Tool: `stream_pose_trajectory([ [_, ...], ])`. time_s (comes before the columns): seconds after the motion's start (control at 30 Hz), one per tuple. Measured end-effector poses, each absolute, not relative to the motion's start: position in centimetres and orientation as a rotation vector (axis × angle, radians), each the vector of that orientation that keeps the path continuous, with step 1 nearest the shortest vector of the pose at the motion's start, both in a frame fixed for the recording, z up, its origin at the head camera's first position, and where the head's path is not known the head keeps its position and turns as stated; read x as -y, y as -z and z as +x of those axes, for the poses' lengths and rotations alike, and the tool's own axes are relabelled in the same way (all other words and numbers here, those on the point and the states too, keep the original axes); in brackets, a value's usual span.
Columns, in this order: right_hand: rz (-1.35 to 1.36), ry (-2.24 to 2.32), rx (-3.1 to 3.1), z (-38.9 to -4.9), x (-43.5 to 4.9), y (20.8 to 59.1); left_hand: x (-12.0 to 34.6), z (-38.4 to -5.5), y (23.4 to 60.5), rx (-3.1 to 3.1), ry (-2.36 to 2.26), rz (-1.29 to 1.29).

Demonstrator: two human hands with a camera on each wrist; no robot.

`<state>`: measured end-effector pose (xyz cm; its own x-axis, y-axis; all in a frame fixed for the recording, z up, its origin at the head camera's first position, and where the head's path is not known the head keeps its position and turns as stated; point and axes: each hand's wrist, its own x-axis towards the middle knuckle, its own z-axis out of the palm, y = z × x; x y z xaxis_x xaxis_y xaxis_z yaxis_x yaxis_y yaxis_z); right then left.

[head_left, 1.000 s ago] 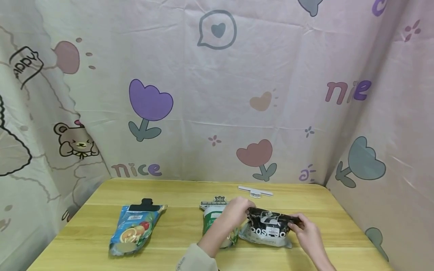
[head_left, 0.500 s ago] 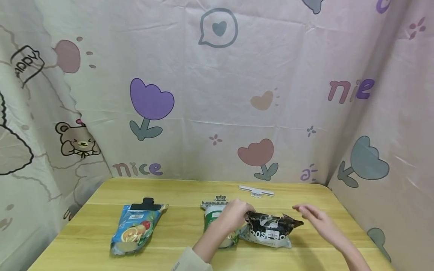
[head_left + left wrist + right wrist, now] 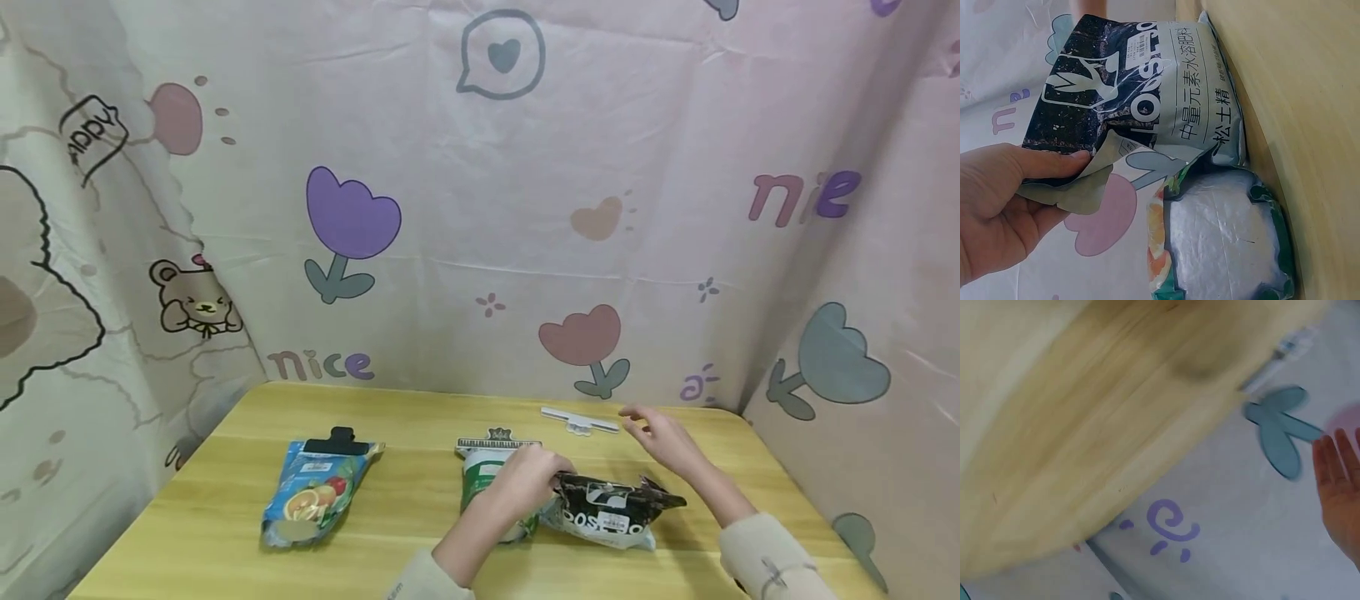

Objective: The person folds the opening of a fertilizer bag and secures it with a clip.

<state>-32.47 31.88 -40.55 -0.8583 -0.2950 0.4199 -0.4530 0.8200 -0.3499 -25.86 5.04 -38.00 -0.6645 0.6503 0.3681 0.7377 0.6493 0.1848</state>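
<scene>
A black and grey bag of fertilizer [image 3: 611,518] stands on the right half of the table. My left hand [image 3: 527,479] pinches its upper left corner; the left wrist view shows the thumb on the black front of the fertilizer bag [image 3: 1191,94] and the fingers behind. The bag's right top corner sticks out free. My right hand [image 3: 663,442] is raised beyond the bag, close to the right end of a white sealing clip [image 3: 579,421]. In the right wrist view the fingers of the right hand [image 3: 1341,500] are extended and hold nothing.
Left of the fertilizer bag lies a green bag [image 3: 476,479] with a patterned clip [image 3: 498,442] on its top, partly hidden by my left arm. A blue bag [image 3: 311,500] with a black clip [image 3: 339,443] lies farther left. A printed curtain [image 3: 450,208] hangs behind the table.
My right hand has let go of the bag's right corner and moved away toward the white clip. That corner now sags outward. My left hand keeps its pinch. The head view has shifted slightly.
</scene>
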Motion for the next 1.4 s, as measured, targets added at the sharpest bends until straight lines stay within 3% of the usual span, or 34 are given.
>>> stream_pose_trajectory([
  [0.13,0.689,-0.347,2.688,-34.2,-31.5,42.2,-5.2,-25.9,37.9,2.606,0.470,-1.123],
  [0.33,0.779,-0.331,2.723,-35.4,-30.6,44.3,-5.2,-26.0,38.0,2.602,0.466,-1.126],
  [1.0,0.848,-0.141,2.607,-33.5,-31.3,44.4,-5.1,-26.0,38.0,2.622,0.468,-1.113],
  [1.23,0.978,-0.276,2.569,-33.7,-31.6,45.2,-5.1,-25.9,38.0,2.631,0.494,-1.112],
  [1.4,0.928,-0.296,2.573,-34.2,-31.4,46.0,-5.1,-25.9,38.0,2.638,0.483,-1.120],
])
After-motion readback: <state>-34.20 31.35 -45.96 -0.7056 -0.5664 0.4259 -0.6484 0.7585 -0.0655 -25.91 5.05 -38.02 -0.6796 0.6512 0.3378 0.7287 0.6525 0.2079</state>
